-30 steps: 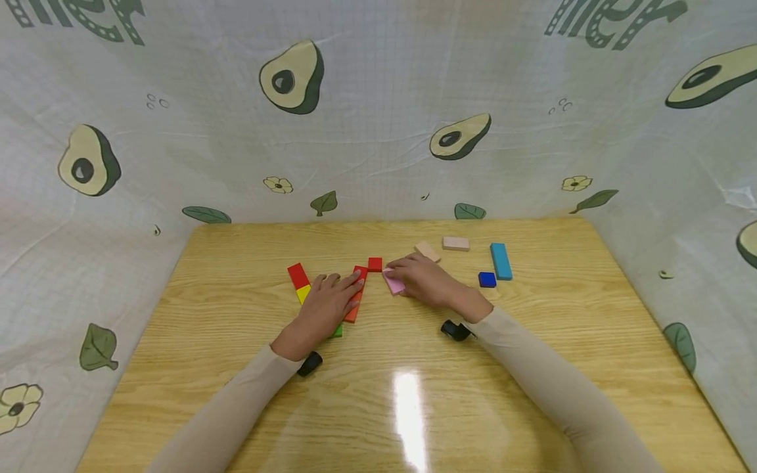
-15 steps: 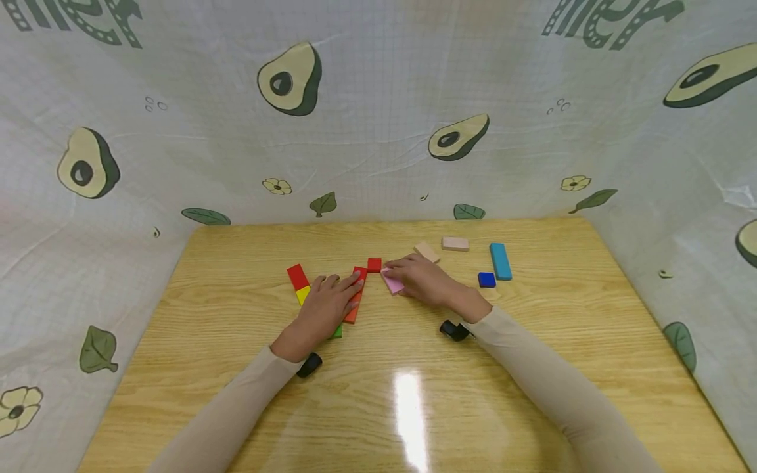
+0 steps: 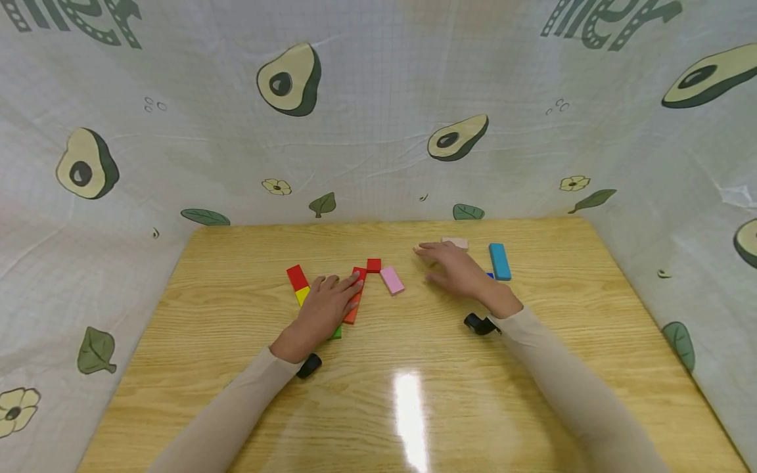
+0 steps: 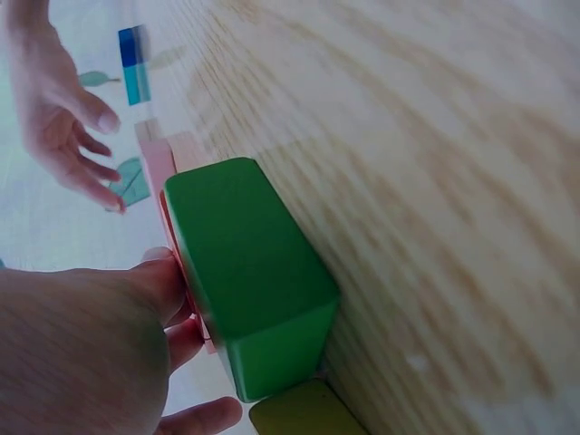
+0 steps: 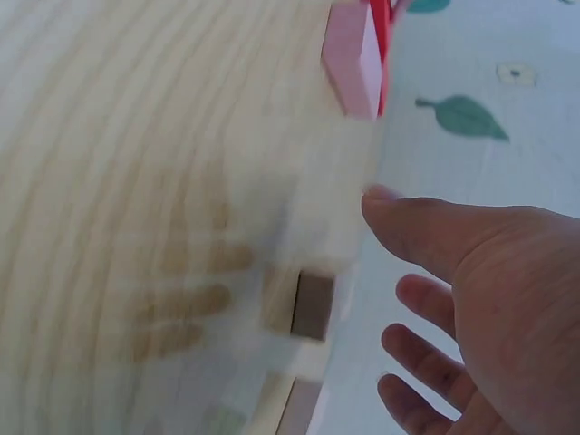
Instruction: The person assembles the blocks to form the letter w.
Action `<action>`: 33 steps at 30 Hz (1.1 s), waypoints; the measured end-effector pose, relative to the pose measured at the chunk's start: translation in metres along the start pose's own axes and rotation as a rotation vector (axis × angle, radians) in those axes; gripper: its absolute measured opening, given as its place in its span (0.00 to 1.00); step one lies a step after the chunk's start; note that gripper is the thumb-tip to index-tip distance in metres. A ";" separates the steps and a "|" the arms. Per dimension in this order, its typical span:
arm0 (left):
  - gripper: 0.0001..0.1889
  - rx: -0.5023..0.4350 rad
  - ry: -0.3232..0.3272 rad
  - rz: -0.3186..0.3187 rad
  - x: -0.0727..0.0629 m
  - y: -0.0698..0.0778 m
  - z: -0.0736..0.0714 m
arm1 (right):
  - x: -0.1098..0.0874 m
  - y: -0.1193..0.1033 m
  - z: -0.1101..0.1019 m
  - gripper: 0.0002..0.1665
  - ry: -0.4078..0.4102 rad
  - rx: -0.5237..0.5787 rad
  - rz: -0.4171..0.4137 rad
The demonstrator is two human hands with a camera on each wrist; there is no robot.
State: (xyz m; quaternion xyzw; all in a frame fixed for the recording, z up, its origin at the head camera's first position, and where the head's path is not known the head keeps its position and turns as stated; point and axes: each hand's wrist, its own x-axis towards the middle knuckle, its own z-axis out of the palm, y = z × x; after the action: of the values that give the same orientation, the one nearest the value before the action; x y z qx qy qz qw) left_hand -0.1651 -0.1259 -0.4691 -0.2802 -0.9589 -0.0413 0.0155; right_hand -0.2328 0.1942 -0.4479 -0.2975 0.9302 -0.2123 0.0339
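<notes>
My left hand rests over the blocks left of centre, its fingers lying on a long red block. Beneath that hand are a green block and a yellow block, both partly hidden in the head view. My right hand hovers with spread fingers over a small beige block, which it mostly covers in the head view. Between the hands lies a pink block, near a small red block at the top of the long red one.
Behind the right hand lies a pale pinkish block. Farther right is a light blue block, with a dark blue block partly covered by the right hand. Another red block adjoins the yellow one. A patterned curtain encloses the table.
My right hand has let go of the pink block and moved right and slightly back, to above the beige block. The left hand stays in place on the red block.
</notes>
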 end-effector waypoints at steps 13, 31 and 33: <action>0.26 -0.008 0.006 0.004 -0.001 0.001 -0.002 | 0.007 0.030 -0.006 0.36 -0.019 -0.068 -0.021; 0.25 0.010 0.000 0.005 -0.001 0.001 -0.002 | 0.029 0.039 -0.007 0.34 -0.125 -0.086 -0.082; 0.25 0.008 0.001 0.004 -0.001 0.001 -0.002 | 0.030 0.039 -0.007 0.33 -0.116 -0.098 -0.093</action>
State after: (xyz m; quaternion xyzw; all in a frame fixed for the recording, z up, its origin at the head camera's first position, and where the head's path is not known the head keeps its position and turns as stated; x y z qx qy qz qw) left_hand -0.1640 -0.1258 -0.4672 -0.2822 -0.9585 -0.0377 0.0169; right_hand -0.2796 0.2089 -0.4563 -0.3536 0.9211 -0.1503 0.0635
